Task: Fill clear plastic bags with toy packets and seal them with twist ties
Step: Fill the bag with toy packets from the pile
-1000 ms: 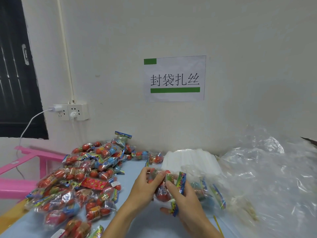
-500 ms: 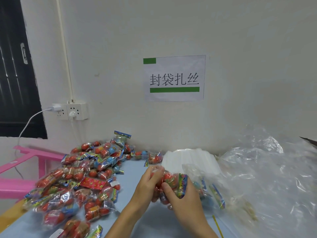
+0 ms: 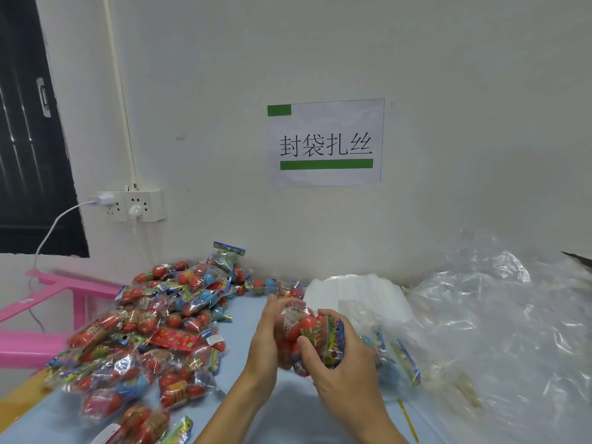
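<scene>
Pink frame [image 3: 48, 296]: smooth painted bars, seen at the far left beside the counter.
Wall socket [image 3: 134, 205]: a white rectangular block on the plaster wall, with a white charger and cable plugged in.
Heap of toy packets [image 3: 150, 328]: crinkled glossy clear wrappers with printed card headers, filled with rounded red and blue egg-shaped toys, piled loosely on the left of the counter.
Counter [image 3: 243, 408]: a flat, matte, pale blue surface.
Left hand [image 3: 264, 342]: fingers curled against the left side of the held bundle, thumb uppermost.
Bundle of toy packets [image 3: 307, 334]: several shiny packets gathered together, held above the counter between both hands.
Right hand [image 3: 344, 370]: wrapped around the bundle from the right, thumb pressed on its front.
Paper sign [image 3: 325, 142]: a white rectangular sheet with green bars and black characters, taped to the wall.
Stack of clear bags [image 3: 355, 293]: flat, milky, folded film against the wall.
Twist tie [image 3: 408, 419]: a thin yellow strip lying on the counter.
Loose plastic sheeting [image 3: 499, 315]: wrinkled transparent film billowed across the right side.
</scene>
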